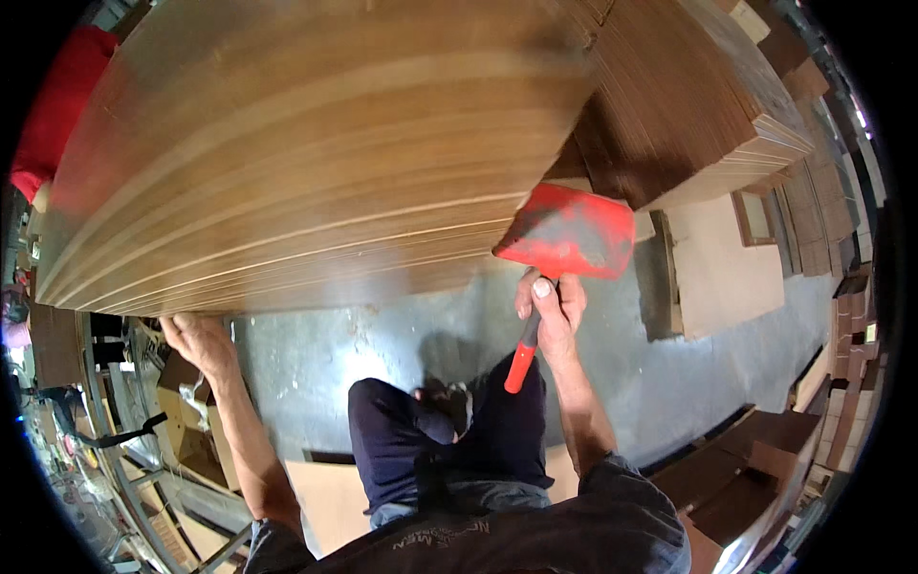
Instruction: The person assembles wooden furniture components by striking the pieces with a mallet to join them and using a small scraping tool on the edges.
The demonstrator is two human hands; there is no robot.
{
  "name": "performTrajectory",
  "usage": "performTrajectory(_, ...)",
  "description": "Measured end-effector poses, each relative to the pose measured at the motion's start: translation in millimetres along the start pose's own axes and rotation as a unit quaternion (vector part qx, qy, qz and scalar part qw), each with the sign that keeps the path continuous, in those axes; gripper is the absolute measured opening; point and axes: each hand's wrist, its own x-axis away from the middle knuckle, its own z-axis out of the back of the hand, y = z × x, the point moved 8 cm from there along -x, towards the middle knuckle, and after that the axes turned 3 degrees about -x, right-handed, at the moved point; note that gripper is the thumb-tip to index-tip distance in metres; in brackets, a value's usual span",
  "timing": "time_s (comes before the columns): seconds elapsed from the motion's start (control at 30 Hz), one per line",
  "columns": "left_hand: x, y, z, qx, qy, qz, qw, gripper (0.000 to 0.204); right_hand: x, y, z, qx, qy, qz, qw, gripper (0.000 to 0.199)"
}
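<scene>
While the left hand [196,337] presses, fingers hidden, under the lower left edge of a stacked pile of brown boards [306,163], the right hand [550,311] clenches a red-handled scraper [566,234], blade against the stack's right edge. Tan and brown cardboard pieces [727,273] lie at right on the grey floor [382,335].

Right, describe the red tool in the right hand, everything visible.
The red scraper has a wide, flat, trapezoid blade, smeared grey-black across its middle, and a slim red handle. The right hand grips the handle, thumb up. It stands blade upward, its top edge at the lower edge of the stacked wooden sheets, above the grey floor.
</scene>
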Motion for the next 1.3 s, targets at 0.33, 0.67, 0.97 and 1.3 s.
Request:
performTrajectory(0.33, -18, 33, -34, 0.010, 0.006, -0.106, 0.994, 0.043, 4, 2, 3, -0.025, 0.008, 0.352, 0.936, 0.029)
performTrajectory(0.67, -6, 37, -41, 0.040, 0.030, -0.134, 0.990, 0.042, 79, -14, 0, 0.149, 0.125, 0.448, 0.872, 0.024)
performTrajectory(0.97, -2, 39, -44, 0.073, 0.009, -0.124, 0.989, 0.039, 83, -54, -44, 0.326, 0.068, 0.521, 0.786, 0.038)
performTrajectory(1.3, 3, 41, -50, 0.112, 0.027, -0.097, 0.989, 0.042, 58, -74, -60, 0.354, 0.087, 0.457, 0.812, 0.014)
